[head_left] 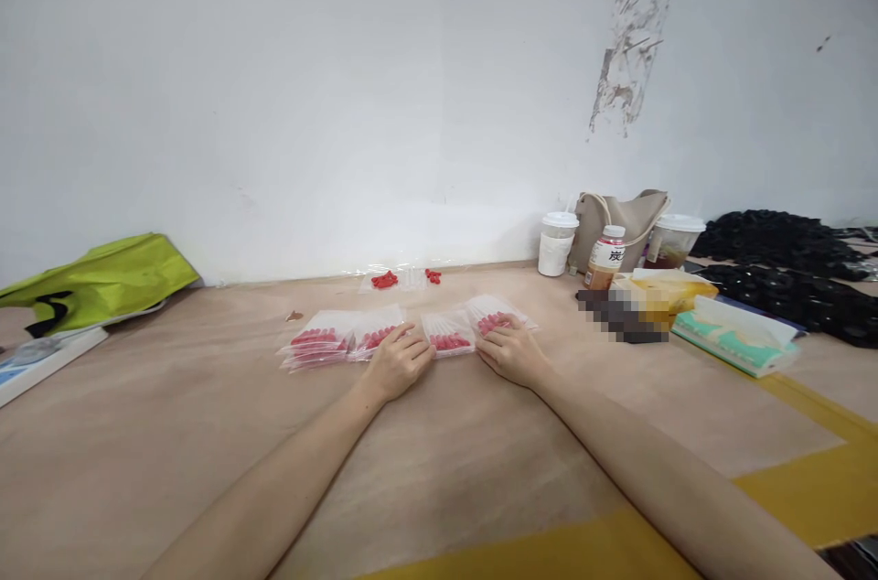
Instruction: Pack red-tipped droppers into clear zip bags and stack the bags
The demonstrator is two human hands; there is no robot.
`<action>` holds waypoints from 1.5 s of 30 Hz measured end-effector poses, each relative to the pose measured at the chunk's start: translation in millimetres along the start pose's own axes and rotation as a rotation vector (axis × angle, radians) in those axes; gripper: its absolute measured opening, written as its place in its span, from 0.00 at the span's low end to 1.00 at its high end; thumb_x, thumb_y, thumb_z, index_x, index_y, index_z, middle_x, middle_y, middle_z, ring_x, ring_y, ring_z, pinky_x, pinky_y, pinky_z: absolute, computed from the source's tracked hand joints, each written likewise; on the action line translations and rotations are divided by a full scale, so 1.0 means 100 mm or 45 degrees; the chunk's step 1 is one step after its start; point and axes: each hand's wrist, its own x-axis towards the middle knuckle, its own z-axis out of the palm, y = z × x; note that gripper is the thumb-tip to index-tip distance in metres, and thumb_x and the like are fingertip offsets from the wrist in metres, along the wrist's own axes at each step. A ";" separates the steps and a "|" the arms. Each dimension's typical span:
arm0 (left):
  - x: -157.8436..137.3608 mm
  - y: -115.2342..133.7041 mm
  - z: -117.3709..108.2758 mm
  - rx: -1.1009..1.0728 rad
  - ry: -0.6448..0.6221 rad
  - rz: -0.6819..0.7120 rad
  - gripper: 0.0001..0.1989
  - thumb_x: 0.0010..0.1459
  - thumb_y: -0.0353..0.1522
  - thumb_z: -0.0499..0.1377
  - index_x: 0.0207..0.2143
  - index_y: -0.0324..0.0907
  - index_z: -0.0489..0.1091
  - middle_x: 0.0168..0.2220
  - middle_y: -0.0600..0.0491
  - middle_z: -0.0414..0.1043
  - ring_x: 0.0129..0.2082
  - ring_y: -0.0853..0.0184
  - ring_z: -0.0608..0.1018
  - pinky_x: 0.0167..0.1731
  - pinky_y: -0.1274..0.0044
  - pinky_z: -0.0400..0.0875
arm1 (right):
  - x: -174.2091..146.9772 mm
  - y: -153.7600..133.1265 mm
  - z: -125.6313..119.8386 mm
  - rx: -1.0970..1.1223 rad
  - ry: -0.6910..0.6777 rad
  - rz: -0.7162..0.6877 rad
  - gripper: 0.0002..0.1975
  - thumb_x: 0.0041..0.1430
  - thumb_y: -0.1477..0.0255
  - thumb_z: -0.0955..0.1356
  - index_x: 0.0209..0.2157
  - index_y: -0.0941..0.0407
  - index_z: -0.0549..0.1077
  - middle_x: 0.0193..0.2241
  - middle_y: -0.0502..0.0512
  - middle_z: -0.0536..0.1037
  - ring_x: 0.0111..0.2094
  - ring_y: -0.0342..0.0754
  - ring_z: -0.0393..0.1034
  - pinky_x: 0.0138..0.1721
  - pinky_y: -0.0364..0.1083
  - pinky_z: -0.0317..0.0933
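Note:
Clear plastic bags with red pieces inside lie side by side in stacks. The far left stack of bags (pixel 319 338) is fanned and uneven. My left hand (pixel 400 363) rests over the right side of the second stack (pixel 374 331), its fingers stretched toward the third stack (pixel 449 338). That third stack lies flat between my two hands. On the rightmost stack (pixel 495 310) my right hand (pixel 511 353) lies with fingers spread, touching the bags. Neither hand grips anything I can see. The undersides of both hands are hidden.
Loose red pieces (pixel 384 280) lie on clear plastic near the wall. At left is a yellow-green bag (pixel 116 273). To the right stand a white cup (pixel 557 246), a bottle (pixel 606 258), a beige handbag (pixel 635 219) and a tissue pack (pixel 733 338).

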 end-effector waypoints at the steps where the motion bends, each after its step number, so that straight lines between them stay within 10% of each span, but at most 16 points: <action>1: 0.00 0.00 0.00 0.000 0.006 0.003 0.11 0.60 0.24 0.47 0.31 0.41 0.68 0.28 0.54 0.73 0.31 0.71 0.73 0.46 0.70 0.62 | 0.01 0.00 -0.01 -0.023 -0.003 -0.013 0.14 0.58 0.75 0.59 0.21 0.56 0.70 0.17 0.49 0.70 0.23 0.40 0.61 0.43 0.47 0.50; 30: 0.00 -0.01 0.02 -0.012 -0.057 -0.063 0.12 0.60 0.25 0.47 0.29 0.42 0.68 0.26 0.55 0.72 0.28 0.71 0.72 0.44 0.70 0.62 | 0.42 -0.36 0.18 -0.125 0.120 -0.267 0.12 0.57 0.79 0.60 0.23 0.57 0.70 0.22 0.50 0.69 0.27 0.42 0.57 0.38 0.48 0.48; 45: 0.00 0.00 0.02 -0.082 -0.061 -0.102 0.12 0.60 0.26 0.47 0.28 0.42 0.68 0.25 0.55 0.70 0.29 0.71 0.71 0.44 0.71 0.60 | 0.14 -0.07 0.04 -0.156 0.068 -0.237 0.11 0.57 0.80 0.59 0.28 0.57 0.71 0.22 0.50 0.70 0.27 0.42 0.58 0.36 0.47 0.48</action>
